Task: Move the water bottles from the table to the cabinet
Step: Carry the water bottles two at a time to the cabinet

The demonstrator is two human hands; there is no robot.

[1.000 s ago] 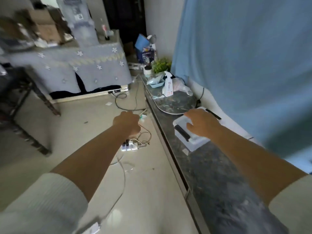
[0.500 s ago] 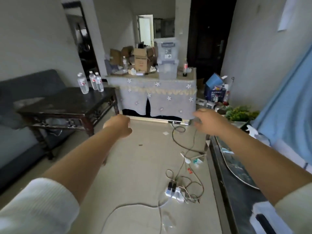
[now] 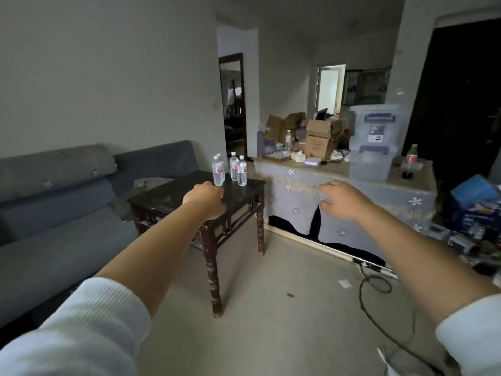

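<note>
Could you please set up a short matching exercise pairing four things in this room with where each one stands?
Things:
1. three water bottles
2. cola bottle
3. clear storage bins
4. black cable

Places:
A. on the floor
B. far corner of the dark wooden table
C. stacked on the cloth-covered cabinet
D. right end of the cabinet top

Pairs: 1-B, 2-D, 3-C, 4-A
</note>
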